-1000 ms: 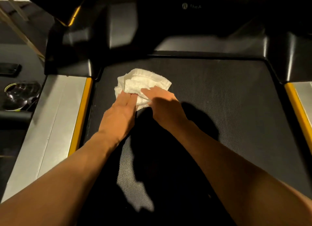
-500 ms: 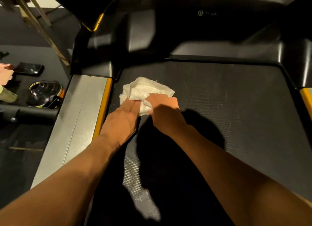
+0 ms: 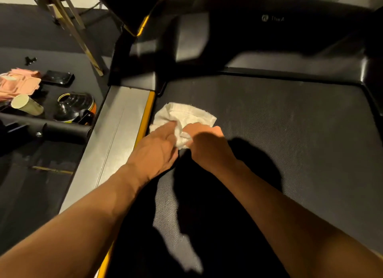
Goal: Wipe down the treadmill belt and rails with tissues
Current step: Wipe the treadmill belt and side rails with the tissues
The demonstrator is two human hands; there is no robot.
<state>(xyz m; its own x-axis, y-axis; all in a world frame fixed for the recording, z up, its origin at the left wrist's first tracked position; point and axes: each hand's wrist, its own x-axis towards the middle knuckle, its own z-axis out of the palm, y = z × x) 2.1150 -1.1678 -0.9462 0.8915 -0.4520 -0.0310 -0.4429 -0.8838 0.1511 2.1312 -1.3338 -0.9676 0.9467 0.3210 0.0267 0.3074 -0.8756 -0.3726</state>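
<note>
A crumpled white tissue [image 3: 186, 114] lies on the dark treadmill belt [image 3: 290, 132], close to the yellow strip [image 3: 148, 109] along the grey left rail [image 3: 116, 132]. My left hand [image 3: 157, 147] presses on the tissue's near left edge with its fingers stretched forward. My right hand [image 3: 209, 145] sits right beside it, fingers curled down into the bunched near part of the tissue. Both forearms cast a wide shadow on the belt in front of me.
The black motor cover [image 3: 269, 29] closes off the belt's far end. On the floor to the left are a pink wipes pack [image 3: 18, 83], a phone [image 3: 58, 77], a pale tube [image 3: 27, 105], a black round object [image 3: 75, 105] and a padded black bar [image 3: 62, 130].
Both hands have slid the tissue left across the belt until it nearly reaches the yellow strip. My view has turned left, so more of the floor shows.
</note>
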